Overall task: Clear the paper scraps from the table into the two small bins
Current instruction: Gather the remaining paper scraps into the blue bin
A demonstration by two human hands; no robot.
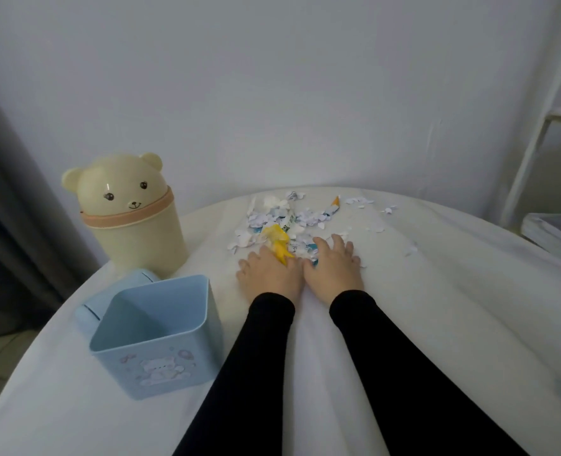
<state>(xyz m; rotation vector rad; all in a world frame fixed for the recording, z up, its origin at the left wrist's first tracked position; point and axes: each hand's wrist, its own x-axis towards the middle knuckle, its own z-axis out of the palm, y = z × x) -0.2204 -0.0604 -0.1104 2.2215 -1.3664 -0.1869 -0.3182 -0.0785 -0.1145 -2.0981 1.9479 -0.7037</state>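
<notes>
Presently both hands lie palm-down on the white tablecloth (436, 291), side by side and touching at the thumbs, at the near edge of the paper scraps (282, 222). The left hand (269, 274) has its fingers spread and flat, with a yellow scrap (277, 241) poking up at its fingertips; the right hand (333, 268) is likewise flat, fingers lying on the nearest pieces. Neither hand grasps anything. The scraps sit in a loose heap toward the far side of the table, with strays scattered well apart to the right. The blue bin (154, 337) stands open near the left forearm; the bear-shaped bin (131, 212) stands behind it with its lid on. Judged step: gathering the heap. Recommended practice is to cup the hands round the pile and draw it inward into one mound, pressing lightly so the cloth does not ruck, then lift modest handfuls to the open bin. Strays should be swept in first.
</notes>
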